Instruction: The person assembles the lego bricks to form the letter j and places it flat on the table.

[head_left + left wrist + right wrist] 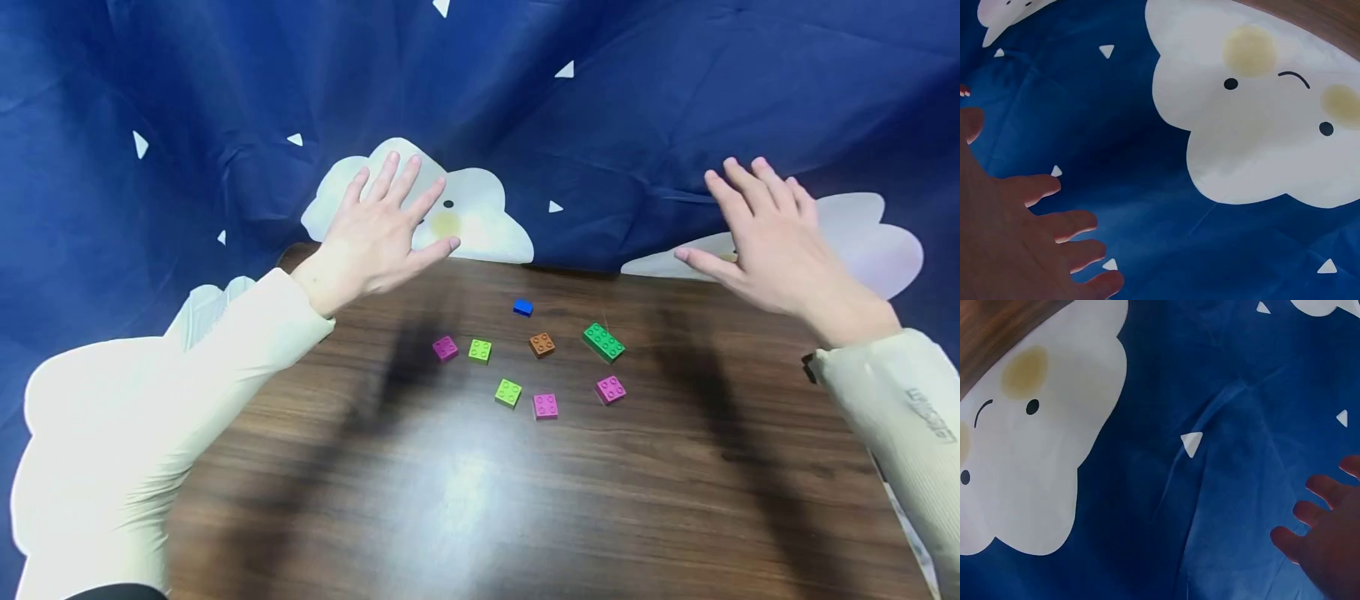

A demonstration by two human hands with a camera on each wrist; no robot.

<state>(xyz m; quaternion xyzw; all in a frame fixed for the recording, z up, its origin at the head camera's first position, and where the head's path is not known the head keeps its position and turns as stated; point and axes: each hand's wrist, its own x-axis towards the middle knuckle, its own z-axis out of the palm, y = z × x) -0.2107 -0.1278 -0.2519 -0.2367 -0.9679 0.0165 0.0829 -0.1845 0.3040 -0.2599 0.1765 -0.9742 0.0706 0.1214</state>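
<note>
Both hands are raised over the far part of the table with fingers spread, holding nothing. The left hand is up at the left, the right hand at the right. On the tabletop between them lie several toy building bricks: a blue brick farthest back, an orange-brown brick, and a longer green brick toward the right. Two lime bricks, one behind the other, sit left of centre. Magenta-pink bricks lie at the left, front and right. No brick shows in either wrist view.
The dark wood table carries a bright glare spot near the front and shadows of both arms. Behind it hangs a blue curtain with white triangles and a smiling white cloud. A brown rounded object shows behind the left wrist.
</note>
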